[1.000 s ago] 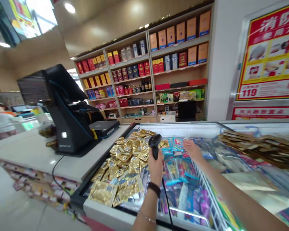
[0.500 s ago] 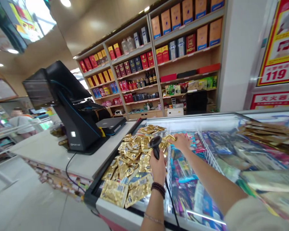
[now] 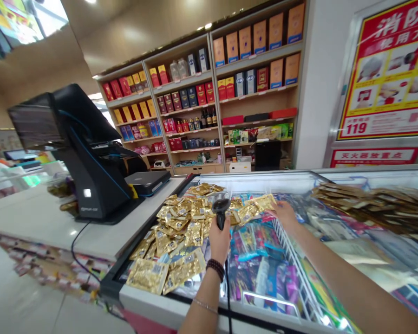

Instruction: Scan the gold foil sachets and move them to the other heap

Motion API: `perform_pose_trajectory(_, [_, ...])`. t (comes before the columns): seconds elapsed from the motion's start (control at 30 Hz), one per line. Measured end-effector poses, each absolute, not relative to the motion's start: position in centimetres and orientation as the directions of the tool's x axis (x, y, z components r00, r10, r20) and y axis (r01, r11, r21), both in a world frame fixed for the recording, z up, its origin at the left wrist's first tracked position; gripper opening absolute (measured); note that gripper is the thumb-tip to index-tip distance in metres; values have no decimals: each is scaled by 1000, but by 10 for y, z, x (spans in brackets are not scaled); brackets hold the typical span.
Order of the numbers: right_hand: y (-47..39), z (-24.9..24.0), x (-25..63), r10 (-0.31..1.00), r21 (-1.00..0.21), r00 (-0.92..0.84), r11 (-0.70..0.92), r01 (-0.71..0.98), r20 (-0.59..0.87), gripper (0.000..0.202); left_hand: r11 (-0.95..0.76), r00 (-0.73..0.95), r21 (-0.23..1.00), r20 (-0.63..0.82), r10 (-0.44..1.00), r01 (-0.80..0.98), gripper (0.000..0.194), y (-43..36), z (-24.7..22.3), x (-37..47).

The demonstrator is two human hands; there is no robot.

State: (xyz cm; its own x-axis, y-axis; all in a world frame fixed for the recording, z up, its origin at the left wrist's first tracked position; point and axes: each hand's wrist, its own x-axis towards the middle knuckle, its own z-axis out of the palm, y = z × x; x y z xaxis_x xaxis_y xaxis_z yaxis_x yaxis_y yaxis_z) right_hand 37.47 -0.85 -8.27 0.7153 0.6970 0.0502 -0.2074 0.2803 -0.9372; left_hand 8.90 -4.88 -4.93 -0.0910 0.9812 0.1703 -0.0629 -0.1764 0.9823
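My left hand (image 3: 218, 242) is wrapped around the handle of a black barcode scanner (image 3: 220, 207), whose cord runs down past the wrist. My right hand (image 3: 285, 216) pinches the end of a shiny gold foil packet (image 3: 264, 202) and holds it to the right of the scanner head. Another gold packet (image 3: 248, 213) adjoins it on the left; whether the two are joined cannot be seen. Left of the scanner, a pile of gold packets (image 3: 176, 218) is spread on the glass top of a chest freezer. Two larger-looking gold packets (image 3: 147, 274) lie at its near corner.
Inside the freezer, colourful packages (image 3: 254, 241) sit beside a white wire divider (image 3: 292, 260). Brown packets (image 3: 372, 204) are stacked on the right. A counter (image 3: 38, 227) with a black checkout terminal (image 3: 94, 162) adjoins on the left. Shelves of boxes (image 3: 191, 97) stand behind.
My right hand has moved right, drawing the gold packet out from the pile's edge. My left hand still holds the scanner. The view has turned right, showing more of the red wall sign.
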Motion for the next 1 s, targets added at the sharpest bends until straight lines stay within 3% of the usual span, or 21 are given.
perform_pose_trajectory(0.13, [-43, -83, 408, 664, -921, 747, 286, -263, -7, 29, -149, -32, 985, 146, 989, -86, 57, -59, -47, 110])
perform_pose_trajectory(0.27, [-71, -95, 439, 669, -896, 741, 360, -259, 55, 27, -92, 77, 986, 104, 992, -142, 62, -72, -44, 144])
perform_pose_trajectory(0.57, [-88, -98, 486, 553, -855, 826, 477, -205, 111, 34, -24, 333, 972, 104, 937, -235, 72, -98, -32, 235])
perform_pose_trajectory(0.83, [-83, -101, 496, 533, -841, 832, 512, -174, 152, 47, -53, 371, 969, 142, 918, -241, 77, -101, -49, 259])
perform_pose_trajectory(1.0, [-90, -97, 491, 557, -853, 808, 501, -144, 191, 46, -68, 410, 981, 138, 902, -181, 69, -105, -50, 251])
